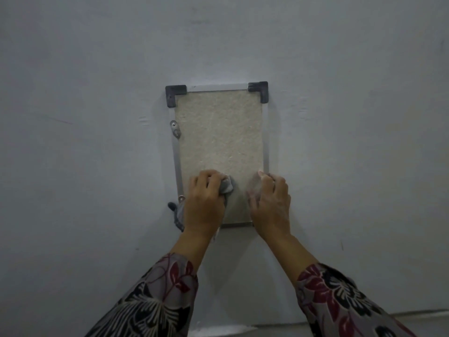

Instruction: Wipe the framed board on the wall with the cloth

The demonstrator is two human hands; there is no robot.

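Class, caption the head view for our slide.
Left hand presses grey cloth on framed board; right hand touches its right edge.

Both my arms raised, sleeved. Left hand (204, 203) fisted round cloth (227, 187); right hand (271, 203) fingers bent, blurred, grip unclear.

The left hand (205, 203) covers the lower left corner of the board (220, 132). Most of the cloth (227, 188) is bunched out of sight under it, with only a grey fold showing by the knuckles. A dark grey thing (176, 212) pokes out at that hand's left side, just beside the frame and half hidden. I can't tell whether it is more cloth or a fitting. The right hand (271, 203) hides the lower right corner and is smeared with blur, so whether its fingers (263, 181) hook the frame's edge or only press on it is unclear. The left sleeve (155, 300) and right sleeve (340, 302) both run off the bottom edge of view.
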